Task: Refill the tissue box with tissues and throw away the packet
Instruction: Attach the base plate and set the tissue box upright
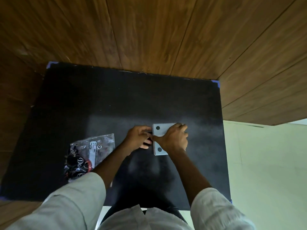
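While right hand (174, 138) presses tissue box (159, 130), left hand (138, 137) grips its side.

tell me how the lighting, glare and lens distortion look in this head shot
Head view: dim overall, with a pale patch of reflected light on the black mat around the grey box; the plastic packet shows soft glare on its wrinkles. Wide-angle bowing curves the mat's edges and wall planks. The sleeves nearest the lens look soft and oversized.

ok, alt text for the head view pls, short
Seen from above, a person's left hand and right hand grip a grey tissue box lying on a black table. A crumpled, printed plastic packet lies on the table left of the hands.
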